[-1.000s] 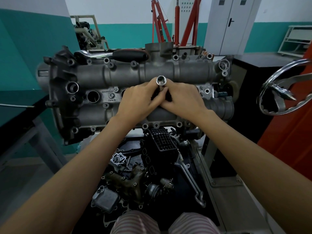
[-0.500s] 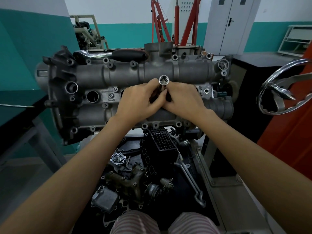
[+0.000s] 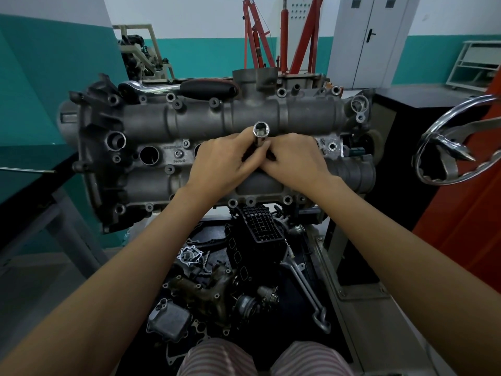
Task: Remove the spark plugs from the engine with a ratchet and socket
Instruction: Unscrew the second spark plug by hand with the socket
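Note:
A grey engine cylinder head (image 3: 298, 115) lies across an engine stand in front of me. A long chrome socket (image 3: 260, 131) stands up from a plug well in its middle, open end toward me. My left hand (image 3: 221, 162) and my right hand (image 3: 294, 158) meet around the socket's shaft, fingers pinching it from both sides. The well below the socket is hidden by my fingers. An open plug well (image 3: 149, 154) shows at the left. The ratchet (image 3: 189, 87), chrome with a black handle, lies along the head's far edge.
Loose engine parts, a black intake manifold (image 3: 260, 226) and a wrench (image 3: 306, 286) fill the tray under the head. A chrome handwheel (image 3: 458, 139) sticks out at the right. A red engine crane (image 3: 271, 36) stands behind, and a dark bench (image 3: 32, 175) is at the left.
The socket has risen a little out of the well and its top shifted slightly right and away. Both hands stayed around it.

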A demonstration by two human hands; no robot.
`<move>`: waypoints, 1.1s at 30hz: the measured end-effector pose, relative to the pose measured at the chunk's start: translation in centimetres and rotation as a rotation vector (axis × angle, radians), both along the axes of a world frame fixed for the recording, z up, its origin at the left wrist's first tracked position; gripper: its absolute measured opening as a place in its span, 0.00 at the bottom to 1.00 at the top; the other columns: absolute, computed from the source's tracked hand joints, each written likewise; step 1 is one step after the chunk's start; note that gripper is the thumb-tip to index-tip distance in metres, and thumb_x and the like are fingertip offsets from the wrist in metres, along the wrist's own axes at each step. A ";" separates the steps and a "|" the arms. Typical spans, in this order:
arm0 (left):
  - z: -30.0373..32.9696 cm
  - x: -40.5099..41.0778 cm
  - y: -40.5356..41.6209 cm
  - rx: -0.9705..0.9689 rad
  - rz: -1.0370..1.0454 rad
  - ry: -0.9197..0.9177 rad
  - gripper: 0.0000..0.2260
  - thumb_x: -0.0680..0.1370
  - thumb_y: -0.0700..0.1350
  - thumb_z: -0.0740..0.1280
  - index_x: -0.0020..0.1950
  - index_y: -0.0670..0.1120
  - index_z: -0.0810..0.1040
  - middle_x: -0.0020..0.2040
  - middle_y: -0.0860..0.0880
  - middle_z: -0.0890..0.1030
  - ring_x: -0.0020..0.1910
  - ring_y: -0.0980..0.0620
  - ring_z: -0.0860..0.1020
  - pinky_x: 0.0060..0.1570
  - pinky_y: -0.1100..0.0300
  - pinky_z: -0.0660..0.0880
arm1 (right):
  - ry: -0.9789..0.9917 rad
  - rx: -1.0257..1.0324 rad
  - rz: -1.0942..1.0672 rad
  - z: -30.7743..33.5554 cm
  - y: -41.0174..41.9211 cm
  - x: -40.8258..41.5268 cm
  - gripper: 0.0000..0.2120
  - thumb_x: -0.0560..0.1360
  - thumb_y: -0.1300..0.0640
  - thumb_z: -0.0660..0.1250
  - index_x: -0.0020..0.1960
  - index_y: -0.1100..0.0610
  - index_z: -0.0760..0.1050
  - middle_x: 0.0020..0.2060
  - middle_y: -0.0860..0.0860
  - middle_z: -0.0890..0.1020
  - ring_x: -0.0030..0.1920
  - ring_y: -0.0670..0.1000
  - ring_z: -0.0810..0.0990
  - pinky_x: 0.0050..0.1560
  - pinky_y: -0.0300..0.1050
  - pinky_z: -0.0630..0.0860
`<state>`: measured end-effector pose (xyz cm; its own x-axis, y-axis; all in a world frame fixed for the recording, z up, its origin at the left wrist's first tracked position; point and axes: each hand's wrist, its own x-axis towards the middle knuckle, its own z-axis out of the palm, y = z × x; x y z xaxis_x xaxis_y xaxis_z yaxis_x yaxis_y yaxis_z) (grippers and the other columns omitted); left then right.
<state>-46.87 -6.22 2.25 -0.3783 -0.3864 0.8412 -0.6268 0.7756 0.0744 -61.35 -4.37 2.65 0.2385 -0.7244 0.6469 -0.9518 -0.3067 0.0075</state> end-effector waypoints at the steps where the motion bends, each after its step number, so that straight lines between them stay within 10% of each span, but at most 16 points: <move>1: 0.0 0.0 0.0 -0.003 -0.001 0.001 0.18 0.76 0.54 0.57 0.41 0.41 0.77 0.29 0.44 0.77 0.28 0.40 0.76 0.27 0.59 0.65 | 0.002 -0.002 0.005 0.0 0.0 0.0 0.16 0.76 0.49 0.58 0.40 0.58 0.78 0.35 0.55 0.81 0.39 0.57 0.79 0.35 0.44 0.64; 20: -0.1 -0.2 0.4 -0.026 0.020 -0.028 0.13 0.74 0.50 0.59 0.43 0.41 0.75 0.32 0.46 0.78 0.26 0.42 0.75 0.27 0.61 0.64 | -0.049 -0.035 0.044 -0.1 0.0 0.0 0.18 0.73 0.49 0.61 0.57 0.59 0.70 0.39 0.54 0.82 0.40 0.59 0.79 0.36 0.46 0.67; 27: 0.0 0.2 -0.1 0.034 -0.008 0.018 0.20 0.76 0.57 0.59 0.39 0.42 0.79 0.28 0.45 0.77 0.28 0.43 0.75 0.28 0.58 0.64 | -0.047 0.002 0.030 0.0 0.2 0.0 0.15 0.74 0.46 0.60 0.40 0.56 0.78 0.36 0.54 0.82 0.40 0.57 0.79 0.35 0.43 0.63; 33: -0.1 0.0 0.0 0.032 0.000 0.009 0.17 0.75 0.55 0.59 0.41 0.42 0.75 0.31 0.53 0.72 0.29 0.46 0.75 0.28 0.60 0.63 | 0.044 -0.039 0.040 0.0 0.1 0.0 0.15 0.76 0.49 0.57 0.53 0.59 0.72 0.42 0.54 0.82 0.42 0.58 0.79 0.36 0.45 0.64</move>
<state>-46.84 -6.26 2.18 -0.3704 -0.4130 0.8320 -0.6260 0.7727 0.1049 -61.38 -4.27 2.61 0.2956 -0.6880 0.6628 -0.9374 -0.3427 0.0622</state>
